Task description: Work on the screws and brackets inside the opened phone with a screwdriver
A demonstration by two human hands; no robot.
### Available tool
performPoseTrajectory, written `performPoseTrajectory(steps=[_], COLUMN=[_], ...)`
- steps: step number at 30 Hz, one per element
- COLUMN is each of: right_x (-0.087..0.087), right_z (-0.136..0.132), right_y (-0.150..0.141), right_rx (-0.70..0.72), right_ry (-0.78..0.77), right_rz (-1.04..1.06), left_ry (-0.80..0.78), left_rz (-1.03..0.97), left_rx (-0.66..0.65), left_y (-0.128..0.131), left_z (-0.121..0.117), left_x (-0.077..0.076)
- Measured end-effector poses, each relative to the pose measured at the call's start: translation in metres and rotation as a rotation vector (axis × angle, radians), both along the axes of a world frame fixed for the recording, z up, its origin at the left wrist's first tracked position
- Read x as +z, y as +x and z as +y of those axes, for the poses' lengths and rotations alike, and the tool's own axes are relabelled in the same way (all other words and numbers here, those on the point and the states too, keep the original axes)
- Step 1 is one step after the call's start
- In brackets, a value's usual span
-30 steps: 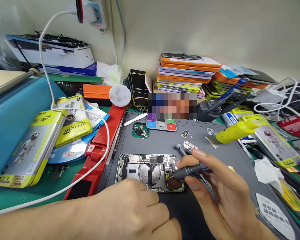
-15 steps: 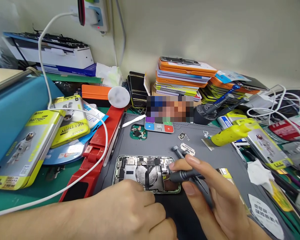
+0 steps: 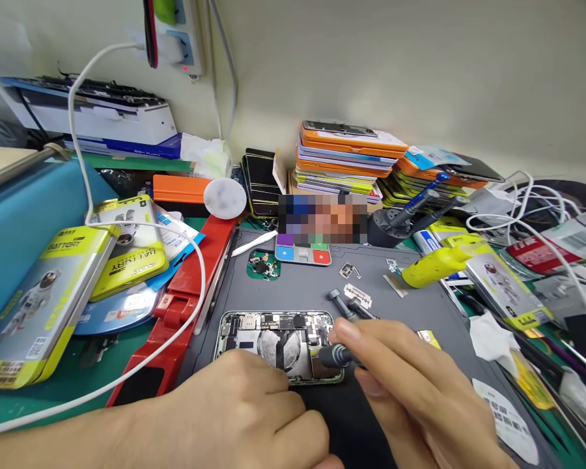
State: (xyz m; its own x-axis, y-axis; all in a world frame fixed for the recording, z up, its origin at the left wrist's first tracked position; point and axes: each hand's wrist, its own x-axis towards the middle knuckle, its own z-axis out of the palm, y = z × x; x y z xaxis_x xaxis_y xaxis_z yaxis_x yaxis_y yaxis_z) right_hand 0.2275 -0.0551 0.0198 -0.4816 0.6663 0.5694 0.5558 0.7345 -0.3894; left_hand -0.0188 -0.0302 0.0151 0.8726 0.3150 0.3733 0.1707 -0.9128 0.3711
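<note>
Opened phone (image 3: 277, 345) flat, screwdriver (image 3: 335, 355) prob. tilted

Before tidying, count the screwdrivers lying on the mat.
2 visible: a grey one and a darker one, both by the far right corner of the phone. The right hand may hide more.

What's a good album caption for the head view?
Right hand holding a dark-grey cylindrical tool over an opened silver-and-black rectangular phone, left hand curled nearby.

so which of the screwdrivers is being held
The dark grey screwdriver in the right hand, at the right end of the opened phone. The similar grey tools lie on the mat; others stand tilted in the black holder.
</note>
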Motion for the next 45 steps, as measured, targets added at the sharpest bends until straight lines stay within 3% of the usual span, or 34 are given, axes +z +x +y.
performPoseTrajectory(steps=[8,17,22,29,34,39,45], right_x=[0.004,0.003,-0.004,-0.004,-0.001,-0.002,-0.01], right_z=[0.004,0.002,0.006,0.006,0.006,0.005,0.005], right_y=[-0.001,-0.004,-0.008,-0.012,-0.011,-0.01,-0.01], right_rx=[0.02,0.043,0.067,0.084,0.075,0.075,0.055], right_ry=[0.046,0.039,0.074,0.083,0.083,0.084,0.112], right_rz=[0.022,0.015,0.011,-0.004,-0.015,-0.018,-0.035], left_ry=[-0.063,-0.106,-0.195,-0.486,-0.707,-0.794,-0.892], left_rz=[-0.07,-0.11,-0.016,-0.064,-0.162,-0.283,-0.372], left_rx=[0.181,0.212,0.27,0.34,0.365,0.376,0.393], left_y=[0.001,0.002,0.003,0.001,-0.004,0.001,0.003], left_z=[-0.004,-0.002,0.0,0.005,0.007,0.015,0.021], left_x=[0.002,0.001,0.011,0.017,0.009,-0.002,0.003])
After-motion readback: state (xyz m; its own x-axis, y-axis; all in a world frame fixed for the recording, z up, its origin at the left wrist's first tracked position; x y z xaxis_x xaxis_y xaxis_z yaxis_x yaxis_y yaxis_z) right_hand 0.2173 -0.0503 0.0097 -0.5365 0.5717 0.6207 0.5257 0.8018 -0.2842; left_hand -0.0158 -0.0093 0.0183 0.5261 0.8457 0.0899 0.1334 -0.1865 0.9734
